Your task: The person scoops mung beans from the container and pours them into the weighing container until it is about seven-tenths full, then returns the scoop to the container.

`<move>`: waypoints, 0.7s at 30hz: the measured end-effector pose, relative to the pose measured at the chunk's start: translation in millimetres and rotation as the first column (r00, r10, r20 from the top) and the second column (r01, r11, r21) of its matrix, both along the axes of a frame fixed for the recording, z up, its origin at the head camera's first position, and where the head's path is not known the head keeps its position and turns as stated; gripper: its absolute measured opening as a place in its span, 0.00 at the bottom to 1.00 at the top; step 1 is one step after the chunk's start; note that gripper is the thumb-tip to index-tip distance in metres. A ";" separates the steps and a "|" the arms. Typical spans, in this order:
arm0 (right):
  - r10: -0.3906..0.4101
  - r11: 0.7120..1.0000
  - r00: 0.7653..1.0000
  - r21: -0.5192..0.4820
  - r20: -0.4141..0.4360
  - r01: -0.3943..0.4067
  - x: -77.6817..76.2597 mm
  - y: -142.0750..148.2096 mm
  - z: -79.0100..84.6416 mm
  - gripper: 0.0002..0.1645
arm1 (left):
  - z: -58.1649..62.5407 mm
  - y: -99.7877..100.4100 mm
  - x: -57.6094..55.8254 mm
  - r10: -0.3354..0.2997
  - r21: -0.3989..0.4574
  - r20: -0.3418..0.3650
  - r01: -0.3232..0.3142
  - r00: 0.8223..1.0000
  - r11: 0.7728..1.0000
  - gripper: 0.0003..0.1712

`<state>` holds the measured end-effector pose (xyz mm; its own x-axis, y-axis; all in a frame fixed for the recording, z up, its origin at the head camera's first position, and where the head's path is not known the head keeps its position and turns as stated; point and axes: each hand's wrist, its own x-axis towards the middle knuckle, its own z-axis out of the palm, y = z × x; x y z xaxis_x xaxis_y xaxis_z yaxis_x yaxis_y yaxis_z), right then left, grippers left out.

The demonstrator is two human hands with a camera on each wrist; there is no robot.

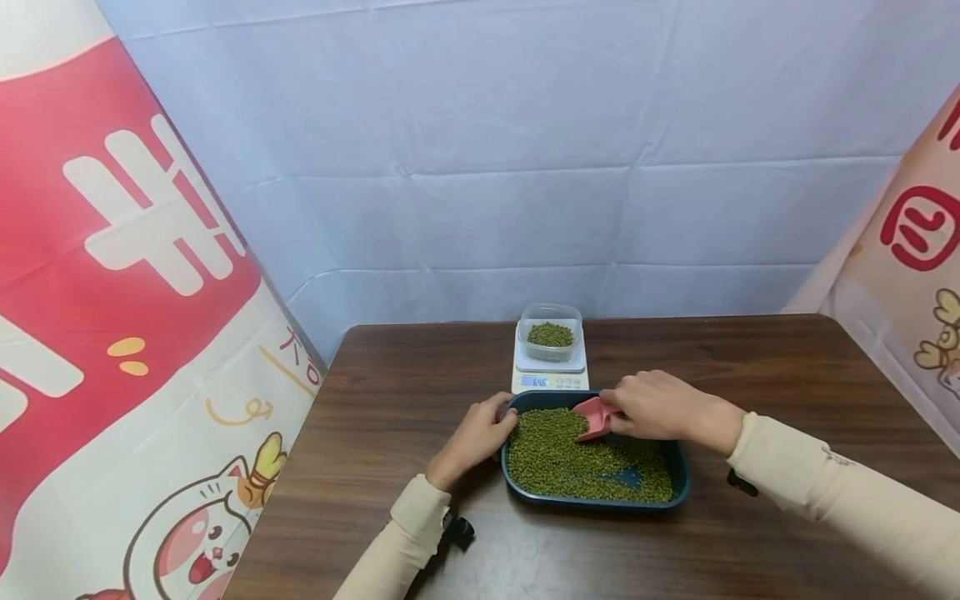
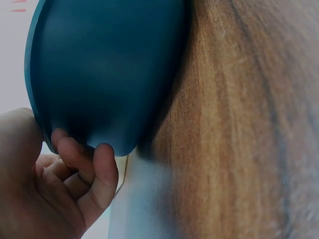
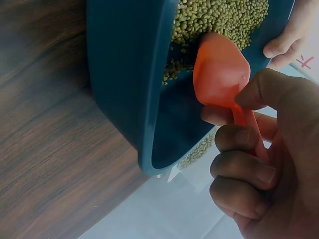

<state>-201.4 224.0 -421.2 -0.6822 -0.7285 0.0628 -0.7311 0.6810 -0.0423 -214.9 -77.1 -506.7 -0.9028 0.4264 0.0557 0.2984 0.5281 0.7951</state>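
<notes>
A dark teal tray (image 1: 570,502) on the table holds a spread of green mung beans (image 1: 547,458). At its left end my left hand (image 1: 476,435) grips the rim, thumb over the edge. In the left wrist view that hand's fingers curl against the outside of the tray (image 2: 109,69). My right hand (image 1: 660,407) holds a pink scoop (image 1: 596,417) inside the tray's far side. Seen from the right wrist, its fingers wrap round the handle, and the scoop's bowl (image 3: 222,74) meets the beans, its inside hidden.
Just behind the tray stands a white kitchen scale (image 1: 551,382) with a lit display. On it rests a clear plastic container (image 1: 551,354) with some mung beans inside. The brown wooden table (image 1: 420,367) ends at a pale cloth backdrop (image 1: 480,225); printed cloths hang at both sides.
</notes>
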 end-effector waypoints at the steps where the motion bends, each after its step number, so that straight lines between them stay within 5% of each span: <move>1: 0.004 1.000 1.000 -0.001 -0.004 -0.004 -0.2 -0.8 -0.1 0.11 | 0.1 0.1 0.0 0.001 0.000 0.001 -0.001 1.000 1.000 0.17; 21: 0.028 0.999 0.999 -0.020 -0.017 -0.028 -5.3 -15.0 -1.5 0.10 | 0.8 0.9 0.5 0.006 0.006 0.011 -0.006 1.000 1.000 0.17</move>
<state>-206.7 209.0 -422.7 -0.6601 -0.7459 0.0892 -0.7507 0.6592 -0.0434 -214.4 -76.2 -505.9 -0.9059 0.4206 0.0485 0.2868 0.5254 0.8011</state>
